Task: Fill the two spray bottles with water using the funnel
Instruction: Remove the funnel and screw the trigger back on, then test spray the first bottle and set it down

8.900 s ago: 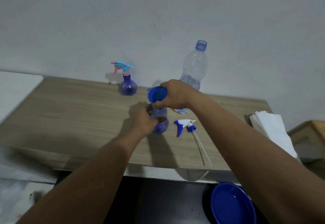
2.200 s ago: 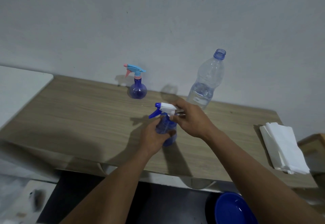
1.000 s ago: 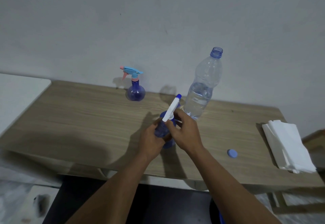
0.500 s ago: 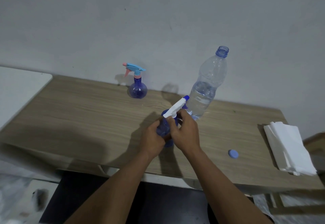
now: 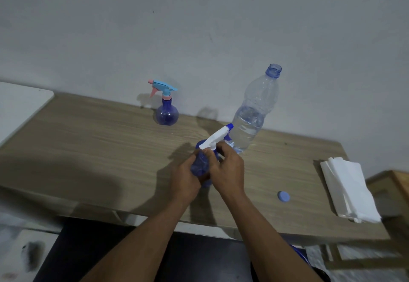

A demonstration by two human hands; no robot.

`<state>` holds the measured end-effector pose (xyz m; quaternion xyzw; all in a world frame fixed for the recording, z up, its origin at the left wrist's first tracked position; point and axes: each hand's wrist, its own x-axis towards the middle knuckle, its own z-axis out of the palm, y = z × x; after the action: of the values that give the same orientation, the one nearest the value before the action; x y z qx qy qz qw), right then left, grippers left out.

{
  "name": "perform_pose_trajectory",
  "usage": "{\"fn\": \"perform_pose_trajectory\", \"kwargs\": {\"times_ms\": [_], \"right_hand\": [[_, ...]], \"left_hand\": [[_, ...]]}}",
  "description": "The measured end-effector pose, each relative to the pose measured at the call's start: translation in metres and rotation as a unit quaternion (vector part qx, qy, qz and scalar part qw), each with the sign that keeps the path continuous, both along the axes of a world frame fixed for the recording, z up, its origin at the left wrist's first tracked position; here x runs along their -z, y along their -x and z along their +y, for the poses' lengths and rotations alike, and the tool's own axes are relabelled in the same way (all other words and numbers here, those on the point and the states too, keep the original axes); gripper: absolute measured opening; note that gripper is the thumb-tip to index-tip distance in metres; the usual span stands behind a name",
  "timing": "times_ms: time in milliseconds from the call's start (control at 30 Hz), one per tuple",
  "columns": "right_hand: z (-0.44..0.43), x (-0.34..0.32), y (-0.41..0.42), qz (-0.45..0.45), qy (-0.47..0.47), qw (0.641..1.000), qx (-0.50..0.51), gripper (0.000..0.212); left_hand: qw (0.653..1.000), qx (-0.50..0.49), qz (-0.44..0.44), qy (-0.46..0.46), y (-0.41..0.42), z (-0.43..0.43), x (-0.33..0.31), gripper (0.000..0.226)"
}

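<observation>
In the middle of the frame I hold a small spray bottle [image 5: 200,166] of see-through blue plastic, round in the belly, with a white trigger head [image 5: 215,138] tipped by a dark blue nozzle pointing toward the upper right. My left hand [image 5: 184,179] wraps around the belly from the left, fingers curled closed on it, palm facing right. My right hand [image 5: 228,170] comes in from the lower right, fingers bent and closed around the neck just under the white head, thumb and forefinger pinching the collar. Both forearms run up from the bottom edge and meet at the bottle, which stands on or just above the table [image 5: 88,149]; I cannot tell which.

The table is a long board with a pale, matte wood grain. Toward the upper middle, near the wall, stands a second spray bottle [image 5: 166,113], also a blue globe, with a light blue head and a pink trigger and collar, upright and well apart from my hands. Just behind my right hand rises a tall clear water bottle [image 5: 254,113], ribbed, open at its blue neck, partly filled. Its flat round blue cap [image 5: 283,196] lies on the wood to the right, and beyond it, at the right end, sits a stack of folded white napkins [image 5: 349,190].
</observation>
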<state>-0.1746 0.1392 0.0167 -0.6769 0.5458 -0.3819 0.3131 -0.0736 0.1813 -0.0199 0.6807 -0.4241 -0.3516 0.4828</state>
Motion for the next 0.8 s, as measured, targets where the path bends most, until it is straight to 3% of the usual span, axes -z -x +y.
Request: {"fn": "perform_pose_trajectory", "kwargs": {"times_ms": [67, 133, 233, 300, 433, 700, 800], "right_hand": [[0.005, 0.0, 0.0, -0.058, -0.02, 0.998, 0.013, 0.022], [0.008, 0.0, 0.002, -0.123, -0.039, 0.99, 0.052, 0.053], [0.002, -0.001, 0.005, -0.115, -0.051, 0.99, 0.057, 0.085], [-0.005, -0.001, 0.003, -0.08, -0.048, 0.995, 0.017, 0.078], [-0.012, -0.011, 0.0, -0.087, -0.042, 0.995, 0.016, 0.038], [-0.021, -0.036, -0.002, 0.016, -0.048, 0.993, -0.11, 0.009], [-0.009, -0.049, -0.016, 0.063, -0.123, 0.97, -0.202, 0.014]], "left_hand": [[1.0, -0.01, -0.015, -0.006, 0.001, 0.0, 0.001, 0.031], [1.0, -0.02, -0.024, 0.0, 0.005, 0.004, 0.001, 0.032], [0.999, -0.005, -0.035, -0.008, 0.01, 0.007, 0.0, 0.043], [0.997, 0.027, -0.059, -0.034, 0.011, 0.009, -0.004, 0.044], [0.989, 0.033, -0.129, -0.067, -0.004, 0.03, -0.014, 0.054], [0.923, -0.049, -0.288, -0.252, -0.101, 0.1, -0.046, 0.074], [0.898, -0.07, -0.318, -0.295, -0.124, 0.112, -0.066, 0.074]]}}
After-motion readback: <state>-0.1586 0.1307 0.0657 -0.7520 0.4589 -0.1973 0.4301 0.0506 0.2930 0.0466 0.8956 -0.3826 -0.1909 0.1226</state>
